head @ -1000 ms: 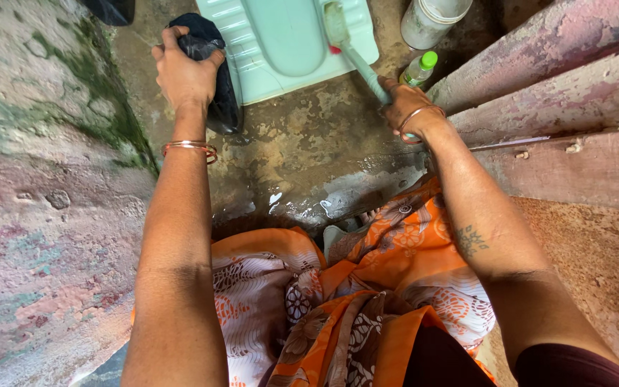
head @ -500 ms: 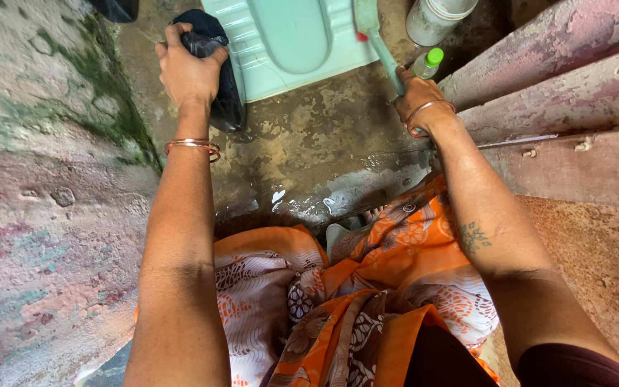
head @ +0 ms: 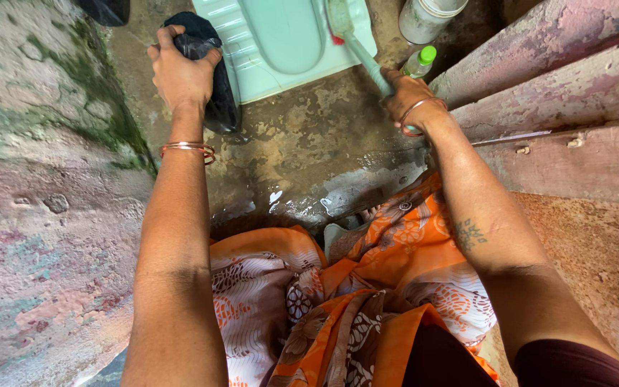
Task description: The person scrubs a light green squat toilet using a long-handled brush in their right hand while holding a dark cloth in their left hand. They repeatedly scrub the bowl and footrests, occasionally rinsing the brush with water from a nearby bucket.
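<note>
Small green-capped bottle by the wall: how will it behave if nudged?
The bottle looks like thin clear plastic, so probably light. It stands upright on wet, uneven floor, narrow for its height: likely to tip and then roll. It sits close to the right hand gripping the brush, so a knock seems possible.
</note>
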